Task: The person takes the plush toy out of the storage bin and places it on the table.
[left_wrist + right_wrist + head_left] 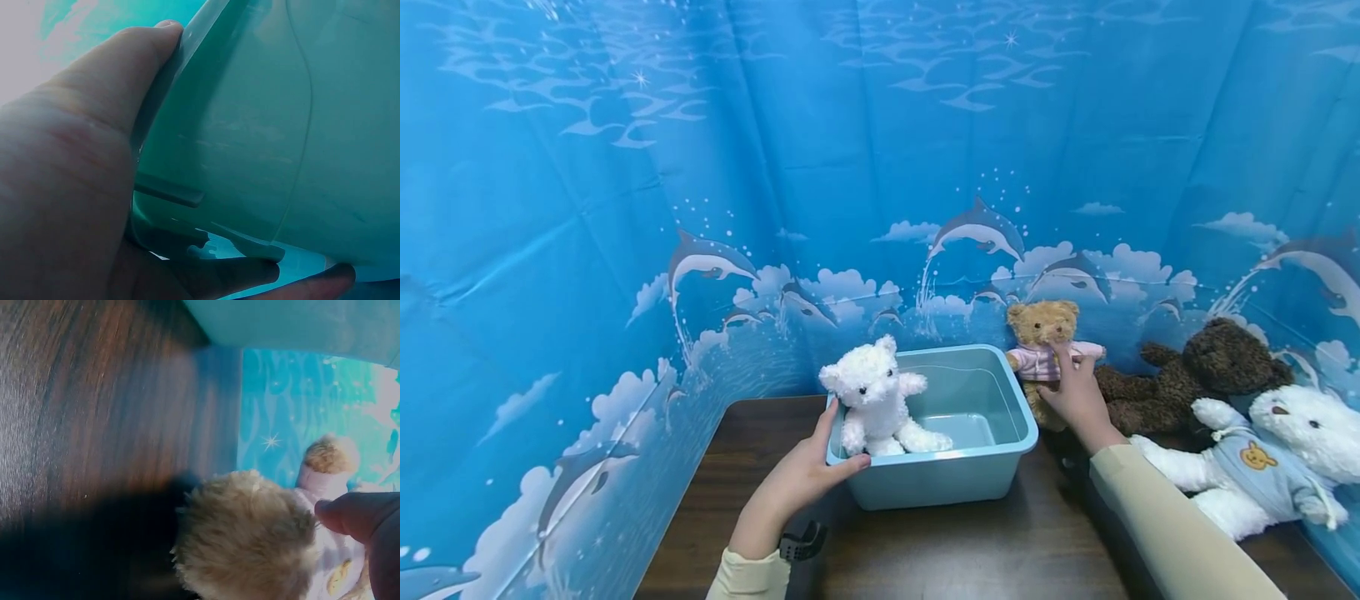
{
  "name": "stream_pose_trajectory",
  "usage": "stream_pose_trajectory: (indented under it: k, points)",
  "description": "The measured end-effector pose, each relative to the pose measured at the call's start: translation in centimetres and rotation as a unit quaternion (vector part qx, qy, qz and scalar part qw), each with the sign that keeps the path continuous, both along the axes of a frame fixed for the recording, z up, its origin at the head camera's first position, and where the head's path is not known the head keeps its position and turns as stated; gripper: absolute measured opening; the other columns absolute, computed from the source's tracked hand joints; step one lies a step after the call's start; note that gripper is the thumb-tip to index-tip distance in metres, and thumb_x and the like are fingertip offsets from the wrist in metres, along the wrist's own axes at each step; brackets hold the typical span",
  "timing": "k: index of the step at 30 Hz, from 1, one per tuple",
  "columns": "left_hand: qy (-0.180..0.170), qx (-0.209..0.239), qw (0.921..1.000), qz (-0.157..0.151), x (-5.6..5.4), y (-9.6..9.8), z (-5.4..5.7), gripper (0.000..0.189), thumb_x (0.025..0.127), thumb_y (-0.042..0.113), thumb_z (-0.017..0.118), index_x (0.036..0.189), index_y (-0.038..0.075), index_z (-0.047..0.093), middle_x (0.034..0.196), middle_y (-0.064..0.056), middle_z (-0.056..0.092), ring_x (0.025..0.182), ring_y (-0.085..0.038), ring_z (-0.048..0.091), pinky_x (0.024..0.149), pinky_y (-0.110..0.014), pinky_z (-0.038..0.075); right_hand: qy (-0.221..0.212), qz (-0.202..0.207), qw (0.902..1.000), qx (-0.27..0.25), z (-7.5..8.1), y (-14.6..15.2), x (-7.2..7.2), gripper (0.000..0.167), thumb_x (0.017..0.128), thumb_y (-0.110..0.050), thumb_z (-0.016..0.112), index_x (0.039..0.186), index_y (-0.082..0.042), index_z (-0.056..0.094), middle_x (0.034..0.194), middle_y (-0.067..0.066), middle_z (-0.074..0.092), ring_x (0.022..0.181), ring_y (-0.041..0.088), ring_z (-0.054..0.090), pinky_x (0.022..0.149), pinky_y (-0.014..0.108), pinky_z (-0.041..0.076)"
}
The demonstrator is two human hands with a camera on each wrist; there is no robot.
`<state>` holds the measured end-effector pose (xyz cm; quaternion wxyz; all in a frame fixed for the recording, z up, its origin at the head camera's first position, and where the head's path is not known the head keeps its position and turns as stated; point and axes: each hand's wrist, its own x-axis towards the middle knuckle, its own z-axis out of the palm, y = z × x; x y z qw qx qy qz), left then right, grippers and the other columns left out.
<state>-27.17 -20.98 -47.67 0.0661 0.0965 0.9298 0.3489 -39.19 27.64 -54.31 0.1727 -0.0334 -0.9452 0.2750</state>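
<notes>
A light blue plastic bin [940, 481] stands on the dark wooden table. My left hand [801, 475] grips its left front corner, the thumb along the front rim; in the left wrist view the thumb [140, 53] lies by the rim and other fingers reach round the bin wall [250, 125]. Inside, at the left end, a white plush bear [868, 392] sits upright. Just right of the bin, my right hand [1078, 404] holds a tan teddy bear [1037, 323] in a pink striped top by its body. The right wrist view shows the thumb [353, 515] pressed on the top.
Right of the tan bear lie a dark brown plush bear [1221, 358] and a larger white plush bear [1262, 467] in a light blue shirt, close to my right forearm. A blue dolphin-print curtain [865, 167] hangs behind the wooden table [940, 550].
</notes>
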Motion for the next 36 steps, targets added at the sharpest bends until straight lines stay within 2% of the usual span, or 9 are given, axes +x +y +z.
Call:
stream_pose_trajectory:
  k: [5, 9, 13, 16, 21, 25, 28, 31, 36]
  points:
    - [-0.003, -0.002, 1.0, -0.001, 0.0, -0.1, 0.2, 0.121, 0.09, 0.08, 0.071, 0.177, 0.033, 0.001, 0.177, -0.019, 0.034, 0.153, -0.044, 0.052, 0.117, -0.068, 0.047, -0.016, -0.011, 0.9995, -0.026, 1.7, -0.5, 1.0, 0.082, 0.102, -0.015, 0.072, 0.169, -0.006, 0.027, 0.153, 0.05, 0.029, 0.074, 0.038, 0.061, 0.057, 0.044, 0.047]
    - [-0.003, -0.003, 1.0, 0.001, 0.0, -0.1, 0.4, 0.12, 0.09, 0.08, 0.07, 0.177, 0.034, 0.001, 0.177, -0.019, 0.034, 0.154, -0.045, 0.05, 0.118, -0.07, 0.045, -0.007, -0.019, 0.9988, -0.045, 4.8, -1.2, 2.5, 0.076, 0.104, -0.018, 0.066, 0.167, 0.003, 0.028, 0.147, 0.045, 0.041, 0.08, 0.038, 0.062, 0.059, 0.043, 0.046]
    - [0.0, -0.002, 1.0, 0.0, 0.0, 0.0, 0.5, 0.12, 0.09, 0.08, 0.07, 0.177, 0.035, 0.001, 0.178, -0.019, 0.034, 0.155, -0.046, 0.049, 0.118, -0.07, 0.045, 0.063, -0.021, 0.9958, -0.063, 8.4, -1.9, 4.7, 0.052, 0.107, -0.019, 0.058, 0.153, 0.004, 0.047, 0.115, 0.03, 0.064, 0.074, 0.036, 0.062, 0.056, 0.042, 0.044]
    - [0.001, 0.001, 1.0, -0.003, 0.1, 0.0, 0.4, 0.12, 0.091, 0.079, 0.071, 0.177, 0.035, 0.001, 0.177, -0.019, 0.034, 0.155, -0.046, 0.049, 0.118, -0.07, 0.045, 0.133, -0.012, 0.9885, -0.07, 11.3, -2.8, 6.5, 0.03, 0.111, -0.022, 0.055, 0.133, -0.004, 0.064, 0.087, 0.015, 0.066, 0.06, 0.027, 0.055, 0.051, 0.039, 0.041]
    - [-0.004, 0.0, 1.0, -0.005, 0.1, -0.2, 0.3, 0.121, 0.09, 0.08, 0.07, 0.177, 0.034, 0.0, 0.178, -0.019, 0.033, 0.155, -0.045, 0.049, 0.118, -0.07, 0.045, 0.215, 0.017, 0.9738, -0.074, 16.5, -5.6, 8.4, 0.02, 0.113, -0.026, 0.057, 0.115, -0.01, 0.069, 0.079, 0.009, 0.065, 0.057, 0.022, 0.05, 0.05, 0.035, 0.04]
    - [-0.003, 0.0, 1.0, 0.001, 0.1, -0.4, 0.6, 0.121, 0.09, 0.08, 0.07, 0.177, 0.034, 0.001, 0.178, -0.019, 0.033, 0.155, -0.046, 0.049, 0.119, -0.07, 0.044, 0.246, 0.052, 0.9631, -0.097, 20.1, -8.3, 7.8, 0.019, 0.112, -0.024, 0.06, 0.115, -0.009, 0.07, 0.083, 0.01, 0.065, 0.064, 0.024, 0.054, 0.053, 0.03, 0.045]
    - [-0.001, 0.002, 1.0, 0.002, 0.0, -0.4, 0.6, 0.121, 0.09, 0.08, 0.071, 0.177, 0.033, 0.002, 0.178, -0.019, 0.033, 0.155, -0.046, 0.049, 0.118, -0.071, 0.044, 0.259, 0.073, 0.9553, -0.122, 21.7, -10.0, 6.8, 0.018, 0.112, -0.024, 0.061, 0.117, -0.008, 0.07, 0.085, 0.01, 0.065, 0.067, 0.024, 0.055, 0.054, 0.027, 0.046]
    - [-0.005, 0.003, 1.0, -0.002, 0.2, -0.4, 0.5, 0.121, 0.09, 0.08, 0.071, 0.178, 0.032, 0.003, 0.177, -0.018, 0.034, 0.154, -0.046, 0.05, 0.118, -0.071, 0.045, 0.271, 0.087, 0.9479, -0.144, 22.3, -11.6, 5.7, 0.017, 0.112, -0.023, 0.062, 0.117, -0.009, 0.069, 0.084, 0.008, 0.064, 0.067, 0.024, 0.055, 0.054, 0.028, 0.046]
    - [-0.004, 0.005, 1.0, -0.005, 0.3, -0.2, 0.5, 0.121, 0.09, 0.079, 0.071, 0.178, 0.032, 0.003, 0.175, -0.02, 0.038, 0.152, -0.045, 0.053, 0.117, -0.069, 0.047, 0.279, 0.103, 0.9376, -0.179, 22.0, -14.4, 3.4, 0.014, 0.111, -0.023, 0.064, 0.114, -0.011, 0.069, 0.082, 0.007, 0.064, 0.066, 0.024, 0.055, 0.055, 0.033, 0.045]
